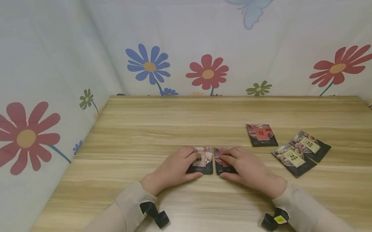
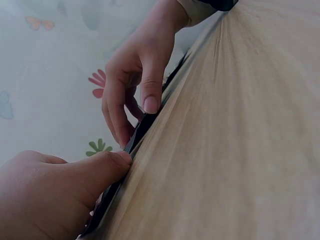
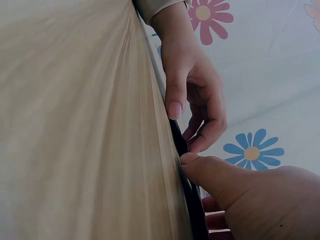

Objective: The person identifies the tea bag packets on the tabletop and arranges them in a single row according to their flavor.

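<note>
Two flat packets lie side by side on the wooden table, a narrow gap between them. My left hand (image 1: 174, 169) rests on the left packet (image 1: 208, 162), which has a pale pink label and a black lower part. Its fingers lie over the printed face and its thumb touches the near edge. On the reddish right packet (image 1: 225, 167) lies my right hand (image 1: 251, 167), fingers bent over the top and thumb at the near left corner. The left wrist view shows the packets edge-on as a thin dark strip (image 2: 142, 129) low along the tabletop.
Right of the hands lies a packet with a red label (image 1: 262, 134). Nearer, two packets with yellow labels, one (image 1: 293, 159) beside the other (image 1: 311, 144), lie slanted. The table (image 1: 139, 124) meets a flower-printed cloth (image 1: 170, 20) at its back and left edges.
</note>
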A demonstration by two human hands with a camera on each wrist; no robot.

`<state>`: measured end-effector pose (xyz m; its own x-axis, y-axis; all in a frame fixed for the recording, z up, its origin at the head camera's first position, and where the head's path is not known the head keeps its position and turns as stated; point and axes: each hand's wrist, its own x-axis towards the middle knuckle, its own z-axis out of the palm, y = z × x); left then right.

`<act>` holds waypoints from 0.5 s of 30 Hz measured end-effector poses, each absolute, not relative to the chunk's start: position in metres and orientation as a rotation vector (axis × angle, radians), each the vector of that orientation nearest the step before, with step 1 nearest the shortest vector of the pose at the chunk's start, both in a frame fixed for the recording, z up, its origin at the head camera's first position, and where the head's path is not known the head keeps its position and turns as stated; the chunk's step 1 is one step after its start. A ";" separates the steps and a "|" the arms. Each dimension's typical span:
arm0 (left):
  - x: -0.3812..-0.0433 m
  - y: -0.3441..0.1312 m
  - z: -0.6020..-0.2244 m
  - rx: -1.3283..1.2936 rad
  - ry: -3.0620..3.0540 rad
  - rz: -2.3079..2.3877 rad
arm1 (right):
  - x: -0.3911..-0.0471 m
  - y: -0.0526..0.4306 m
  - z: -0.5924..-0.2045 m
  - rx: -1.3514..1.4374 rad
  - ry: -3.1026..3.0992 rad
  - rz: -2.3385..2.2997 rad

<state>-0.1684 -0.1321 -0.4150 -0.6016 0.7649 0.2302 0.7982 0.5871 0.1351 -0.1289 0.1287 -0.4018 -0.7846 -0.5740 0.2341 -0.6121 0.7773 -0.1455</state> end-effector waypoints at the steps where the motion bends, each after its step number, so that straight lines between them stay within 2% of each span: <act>1: -0.168 -0.132 -0.415 -1.320 -2.667 -0.341 | -0.129 0.128 -0.402 0.936 -2.797 0.321; 15: -0.166 -0.132 -0.413 -1.318 -2.661 -0.338 | -0.130 0.122 -0.403 0.906 -2.805 0.310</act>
